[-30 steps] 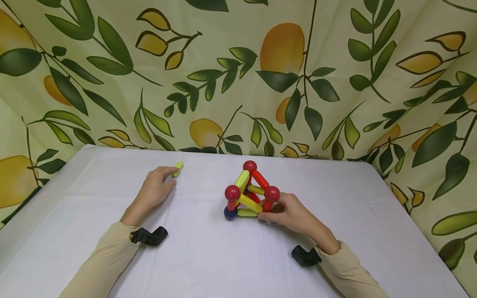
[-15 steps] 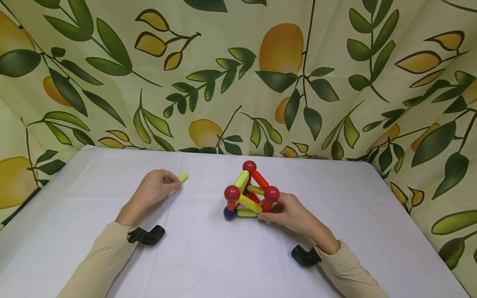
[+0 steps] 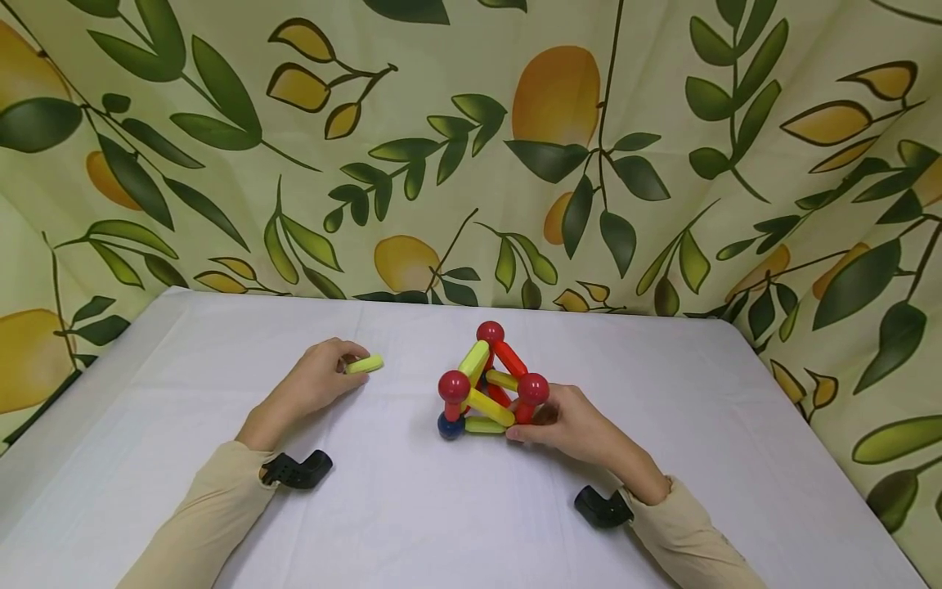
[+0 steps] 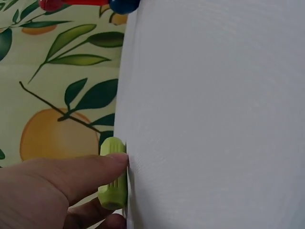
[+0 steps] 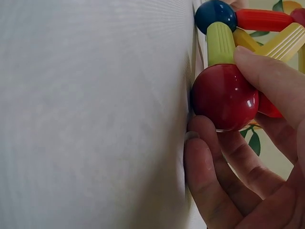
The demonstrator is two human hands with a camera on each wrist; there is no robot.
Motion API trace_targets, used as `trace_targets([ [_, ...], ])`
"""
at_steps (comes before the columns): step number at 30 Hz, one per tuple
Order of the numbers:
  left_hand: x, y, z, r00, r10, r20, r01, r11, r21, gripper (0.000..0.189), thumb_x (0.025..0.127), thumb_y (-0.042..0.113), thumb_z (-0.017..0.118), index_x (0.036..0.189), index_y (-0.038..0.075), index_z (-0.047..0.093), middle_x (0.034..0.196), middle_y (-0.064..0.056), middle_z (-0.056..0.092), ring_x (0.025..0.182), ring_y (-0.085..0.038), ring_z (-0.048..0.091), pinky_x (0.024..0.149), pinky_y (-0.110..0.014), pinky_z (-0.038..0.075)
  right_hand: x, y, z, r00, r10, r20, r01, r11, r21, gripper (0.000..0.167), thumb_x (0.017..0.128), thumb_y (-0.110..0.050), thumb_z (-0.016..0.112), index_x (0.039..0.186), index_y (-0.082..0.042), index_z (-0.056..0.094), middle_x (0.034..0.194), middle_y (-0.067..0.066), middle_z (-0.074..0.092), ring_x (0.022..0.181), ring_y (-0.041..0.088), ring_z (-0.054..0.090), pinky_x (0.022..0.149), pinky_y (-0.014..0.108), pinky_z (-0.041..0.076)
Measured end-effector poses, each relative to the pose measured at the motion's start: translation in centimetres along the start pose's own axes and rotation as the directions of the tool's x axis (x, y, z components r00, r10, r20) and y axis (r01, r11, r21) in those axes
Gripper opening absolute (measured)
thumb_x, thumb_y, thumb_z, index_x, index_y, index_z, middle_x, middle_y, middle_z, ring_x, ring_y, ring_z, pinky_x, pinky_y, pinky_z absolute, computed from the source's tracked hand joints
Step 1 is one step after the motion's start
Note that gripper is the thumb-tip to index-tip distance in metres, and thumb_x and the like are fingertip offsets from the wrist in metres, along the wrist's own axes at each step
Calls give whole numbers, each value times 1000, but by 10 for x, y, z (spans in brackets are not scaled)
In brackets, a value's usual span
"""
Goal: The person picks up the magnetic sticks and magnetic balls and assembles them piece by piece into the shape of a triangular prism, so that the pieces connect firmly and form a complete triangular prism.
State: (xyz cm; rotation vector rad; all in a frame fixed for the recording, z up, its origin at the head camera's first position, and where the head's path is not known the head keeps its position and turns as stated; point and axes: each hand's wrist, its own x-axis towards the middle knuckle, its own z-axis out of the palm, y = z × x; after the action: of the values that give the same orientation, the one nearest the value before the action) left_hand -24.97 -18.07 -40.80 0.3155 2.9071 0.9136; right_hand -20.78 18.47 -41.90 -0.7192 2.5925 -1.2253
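My left hand (image 3: 324,376) pinches a short yellow-green toy building rod (image 3: 365,364) low over the white table. In the left wrist view the thumb lies along the ribbed side of that rod (image 4: 113,193), with other fingers partly hidden behind it. Right of it stands a ball-and-rod frame (image 3: 491,406) of red and dark blue balls joined by red, yellow and yellow-green rods. My right hand (image 3: 577,421) holds its lower right corner. Up close, the right fingers are around a red ball (image 5: 225,98) and the thumb touches near a yellow-green rod (image 5: 220,44).
A white cloth (image 3: 412,515) covers the table. Behind its far edge hangs a curtain (image 3: 441,164) printed with leaves and fruit. Black wrist cameras are strapped over both sleeves (image 3: 213,499).
My left hand has picked at the yellow-green rod, turned it crosswise and brought it right and nearer. The frame has shifted slightly left and nearer with my right hand still on it.
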Motion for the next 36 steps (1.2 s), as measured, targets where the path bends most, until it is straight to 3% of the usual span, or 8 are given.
trace_targets([
  [14, -1, 14, 2, 993, 88, -79, -91, 995, -34, 21, 87, 9, 72, 108, 7, 73, 90, -6, 69, 77, -17, 52, 66, -27, 41, 1, -2, 0, 1000, -3, 4, 3, 1000, 4, 24, 81, -26, 82, 97, -15, 70, 85, -2, 68, 75, 14, 62, 69, 25, 54],
  [21, -6, 36, 0, 965, 196, -172, -209, 976, -61, 21, 85, 9, 76, 105, 5, 74, 91, -7, 71, 75, -16, 55, 67, -25, 45, 2, -2, 1, 1000, -10, 11, 10, 1000, 5, 23, 81, -27, 83, 97, -15, 70, 83, -2, 68, 74, 13, 61, 68, 25, 53],
  [27, -15, 54, 1, 945, 240, -221, -264, 960, -88, 25, 82, 9, 79, 106, 6, 74, 96, -6, 73, 78, -17, 57, 68, -23, 48, 0, -3, 3, 999, -25, 25, 24, 1000, 20, 22, 81, -27, 82, 95, -15, 70, 81, -3, 67, 74, 12, 60, 67, 24, 51],
  [36, -29, 78, -2, 914, 313, -259, -347, 933, -99, 26, 83, 10, 80, 108, 9, 74, 100, -2, 74, 80, -14, 59, 71, -30, 55, 0, -7, 8, 998, -53, 34, 52, 998, 35, 23, 82, -27, 82, 96, -15, 69, 84, -3, 68, 76, 9, 60, 69, 23, 52],
])
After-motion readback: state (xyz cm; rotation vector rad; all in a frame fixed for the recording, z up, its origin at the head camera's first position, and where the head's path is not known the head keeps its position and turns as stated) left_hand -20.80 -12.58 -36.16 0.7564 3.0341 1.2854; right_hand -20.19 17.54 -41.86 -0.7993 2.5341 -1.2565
